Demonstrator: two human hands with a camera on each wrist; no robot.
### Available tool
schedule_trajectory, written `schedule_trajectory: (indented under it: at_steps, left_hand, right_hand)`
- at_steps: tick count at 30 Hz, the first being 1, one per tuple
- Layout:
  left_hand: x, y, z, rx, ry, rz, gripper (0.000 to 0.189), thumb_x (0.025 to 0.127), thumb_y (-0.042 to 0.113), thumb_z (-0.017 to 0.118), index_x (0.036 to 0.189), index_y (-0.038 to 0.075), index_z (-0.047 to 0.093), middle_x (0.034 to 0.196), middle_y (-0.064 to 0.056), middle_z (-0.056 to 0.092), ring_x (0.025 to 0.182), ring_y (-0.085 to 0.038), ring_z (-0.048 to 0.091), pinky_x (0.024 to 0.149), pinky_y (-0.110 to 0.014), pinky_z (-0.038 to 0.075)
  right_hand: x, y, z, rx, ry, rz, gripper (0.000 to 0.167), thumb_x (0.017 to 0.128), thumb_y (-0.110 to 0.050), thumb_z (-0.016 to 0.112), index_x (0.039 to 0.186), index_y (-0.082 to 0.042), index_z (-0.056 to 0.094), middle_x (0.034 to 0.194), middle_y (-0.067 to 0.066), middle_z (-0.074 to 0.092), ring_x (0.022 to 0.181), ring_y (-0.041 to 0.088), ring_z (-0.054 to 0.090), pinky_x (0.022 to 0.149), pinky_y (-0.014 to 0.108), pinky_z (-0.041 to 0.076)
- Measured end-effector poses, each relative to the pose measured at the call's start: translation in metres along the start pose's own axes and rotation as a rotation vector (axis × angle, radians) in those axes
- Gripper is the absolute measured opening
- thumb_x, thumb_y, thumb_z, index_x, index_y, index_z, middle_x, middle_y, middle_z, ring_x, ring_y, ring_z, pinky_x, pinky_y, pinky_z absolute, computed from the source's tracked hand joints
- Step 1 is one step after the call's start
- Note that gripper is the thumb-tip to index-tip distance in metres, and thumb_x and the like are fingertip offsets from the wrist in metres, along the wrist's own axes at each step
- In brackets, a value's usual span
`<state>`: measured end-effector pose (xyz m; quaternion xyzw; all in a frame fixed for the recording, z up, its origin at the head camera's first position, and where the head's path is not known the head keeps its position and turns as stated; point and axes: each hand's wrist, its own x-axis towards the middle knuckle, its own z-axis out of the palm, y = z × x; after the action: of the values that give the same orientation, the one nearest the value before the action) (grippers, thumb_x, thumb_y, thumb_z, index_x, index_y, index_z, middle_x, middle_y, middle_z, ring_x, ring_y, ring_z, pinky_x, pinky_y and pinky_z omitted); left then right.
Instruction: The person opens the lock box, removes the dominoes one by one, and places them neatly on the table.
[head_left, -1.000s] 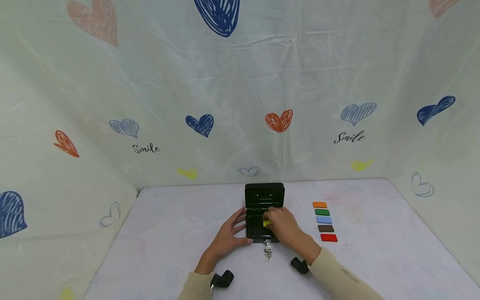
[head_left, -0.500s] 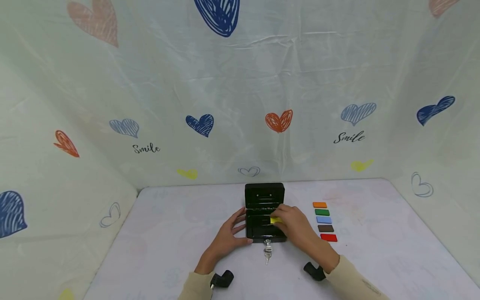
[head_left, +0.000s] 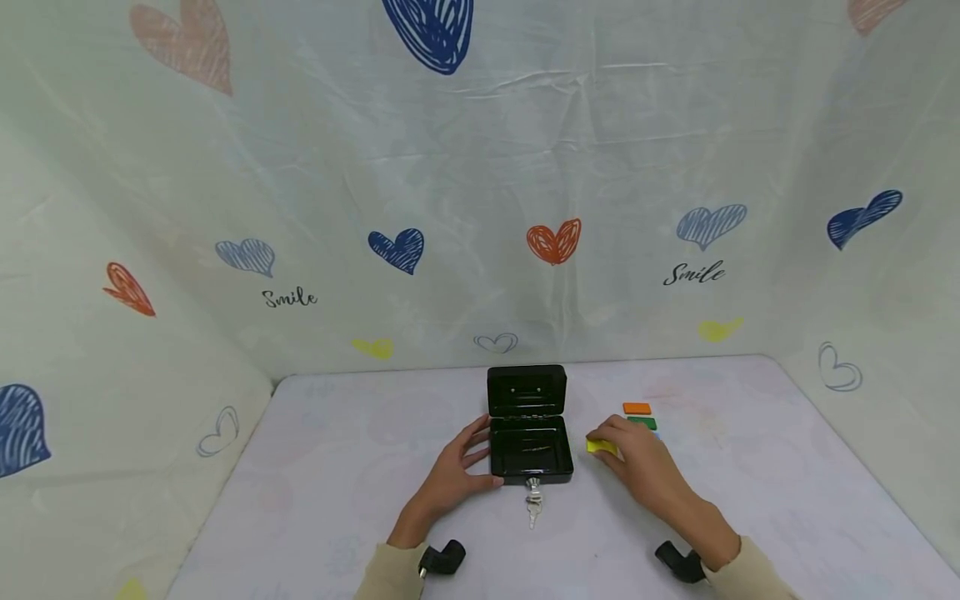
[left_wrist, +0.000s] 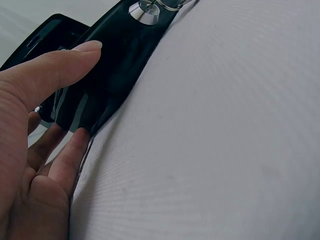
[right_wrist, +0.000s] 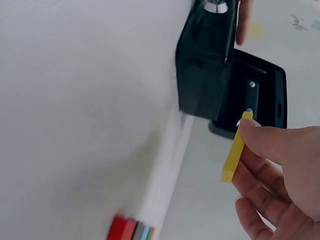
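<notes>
A black cash box [head_left: 531, 450] stands on the table with its lid [head_left: 527, 390] raised at the back. In its front lock sits a key, with more keys [head_left: 534, 505] hanging from a ring. My left hand [head_left: 448, 477] rests against the box's left side, fingers spread and fairly straight, thumb [left_wrist: 75, 64] at the front corner. To the right of the box, my right hand [head_left: 647, 467] pinches a flat yellow block [right_wrist: 235, 152] between thumb and fingers, above the table. The box's floor shows in the head view, with nothing lying on it.
Orange [head_left: 637, 408] and green [head_left: 642, 423] blocks lie to the right, with a sliver of the light blue one; the right hand hides the rest. The right wrist view shows the red block [right_wrist: 116, 227] at the row's near end. A patterned white curtain [head_left: 465, 167] stands behind the table.
My right hand has carried the yellow block out of the box and rightward, to between the box and the row of blocks. The left hand stays at the box's side.
</notes>
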<state>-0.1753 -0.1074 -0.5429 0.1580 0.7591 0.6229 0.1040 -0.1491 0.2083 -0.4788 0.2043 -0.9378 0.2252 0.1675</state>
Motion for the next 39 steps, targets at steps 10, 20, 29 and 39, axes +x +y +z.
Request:
schedule_trajectory:
  at_steps: [10,20,29,39]
  left_hand:
    - [-0.001,0.002,0.001,-0.004,0.001,-0.009,0.098,0.083,-0.002,0.087,0.165,0.010,0.035,0.163,-0.024,0.042,0.144,-0.047,0.049,0.111,-0.041,0.054]
    - [-0.002,0.000,-0.001,0.017,-0.030,0.013,0.093,0.085,-0.002,0.086,0.163,0.007,0.037,0.162,-0.024,0.041,0.146,-0.047,0.046,0.112,-0.037,0.053]
    - [-0.001,-0.001,-0.002,0.016,-0.031,0.037,0.092,0.085,-0.002,0.086,0.163,0.006,0.037,0.163,-0.022,0.041,0.148,-0.046,0.045,0.113,-0.035,0.051]
    - [0.001,0.000,-0.002,0.009,-0.032,0.025,0.092,0.085,-0.003,0.085,0.163,0.007,0.037,0.162,-0.022,0.041,0.147,-0.045,0.046,0.113,-0.036,0.051]
  right_hand:
    - [-0.026,0.029,-0.008,-0.001,0.023,0.009,0.033,0.071,0.004,0.093,0.096,-0.013,0.080,0.092,-0.011,0.069,0.077,0.005,0.064,0.067,0.027,0.056]
    - [-0.045,0.044,-0.020,-0.001,-0.074,0.103,0.026,0.079,-0.005,0.091,0.101,-0.014,0.081,0.096,-0.011,0.070,0.078,0.003,0.060,0.069,0.028,0.056]
    - [-0.053,0.055,-0.026,-0.006,-0.113,0.077,0.029,0.078,-0.004,0.092,0.100,-0.019,0.080,0.096,-0.014,0.070,0.084,0.006,0.067,0.074,0.030,0.061]
    - [-0.055,0.058,-0.029,0.004,-0.251,0.137,0.023,0.082,-0.009,0.090,0.100,-0.019,0.080,0.099,-0.012,0.071,0.089,0.011,0.068,0.083,0.037,0.064]
